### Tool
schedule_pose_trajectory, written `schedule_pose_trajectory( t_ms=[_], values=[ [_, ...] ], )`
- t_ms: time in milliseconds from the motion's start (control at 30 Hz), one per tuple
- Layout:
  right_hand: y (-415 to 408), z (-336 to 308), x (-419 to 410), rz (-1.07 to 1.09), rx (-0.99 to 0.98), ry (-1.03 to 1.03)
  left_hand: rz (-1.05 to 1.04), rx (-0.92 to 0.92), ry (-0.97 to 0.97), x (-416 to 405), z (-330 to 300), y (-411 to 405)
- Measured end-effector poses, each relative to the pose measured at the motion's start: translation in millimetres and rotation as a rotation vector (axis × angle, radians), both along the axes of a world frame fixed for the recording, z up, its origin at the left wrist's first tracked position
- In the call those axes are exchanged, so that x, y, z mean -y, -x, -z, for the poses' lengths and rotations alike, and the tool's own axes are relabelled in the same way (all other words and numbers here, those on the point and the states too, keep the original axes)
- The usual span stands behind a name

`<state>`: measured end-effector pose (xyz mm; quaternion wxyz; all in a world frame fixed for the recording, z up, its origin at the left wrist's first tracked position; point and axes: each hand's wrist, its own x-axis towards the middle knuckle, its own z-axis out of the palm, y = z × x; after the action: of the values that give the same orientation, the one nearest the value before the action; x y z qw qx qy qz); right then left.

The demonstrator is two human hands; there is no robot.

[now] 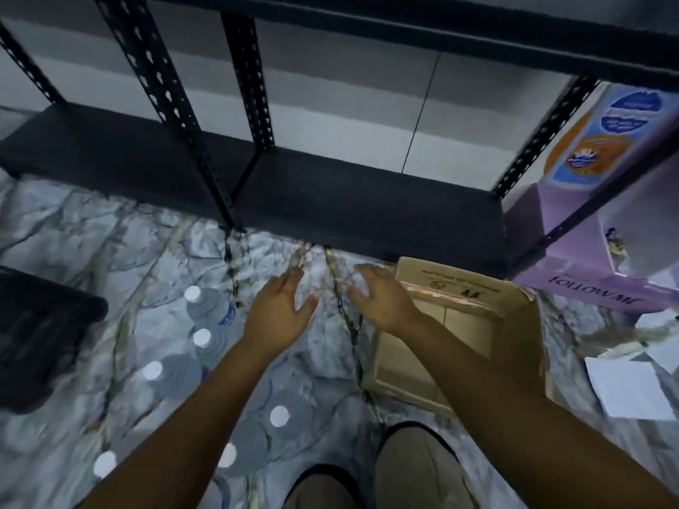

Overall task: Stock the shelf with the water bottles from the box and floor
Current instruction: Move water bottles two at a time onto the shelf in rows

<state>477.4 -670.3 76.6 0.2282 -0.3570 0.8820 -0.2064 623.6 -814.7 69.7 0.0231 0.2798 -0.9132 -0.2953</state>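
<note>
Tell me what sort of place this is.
Probably a stockroom or shop back room: bare black slotted-steel shelving, an open cardboard box on the marbled floor, and water bottles standing in a cluster.

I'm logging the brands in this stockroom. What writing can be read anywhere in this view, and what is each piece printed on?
"FOLLOW ME", upside down, on the purple carton beside the shelf.
Round blue and orange badges on the carton's upper panel: text too blurred to read.
Black print and symbols on the cardboard box flap: upside down, too small to read.
Blue label on the water bottle: blurred, unreadable.
White papers on the floor: no legible text.
</note>
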Motion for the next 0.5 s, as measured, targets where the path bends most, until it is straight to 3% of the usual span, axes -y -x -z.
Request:
schedule_pose_trajectory(
  t_ms=[267, 500],
  values=[
    [-49, 49, 60, -0.175, 0.232, 0.011, -0.274, 0.033, -0.076, 35, 25, -68],
    [-72, 84, 80, -0.311, 0.471, -0.055, -0.503, 0.042, -0.153, 15, 47, -101]
  ],
)
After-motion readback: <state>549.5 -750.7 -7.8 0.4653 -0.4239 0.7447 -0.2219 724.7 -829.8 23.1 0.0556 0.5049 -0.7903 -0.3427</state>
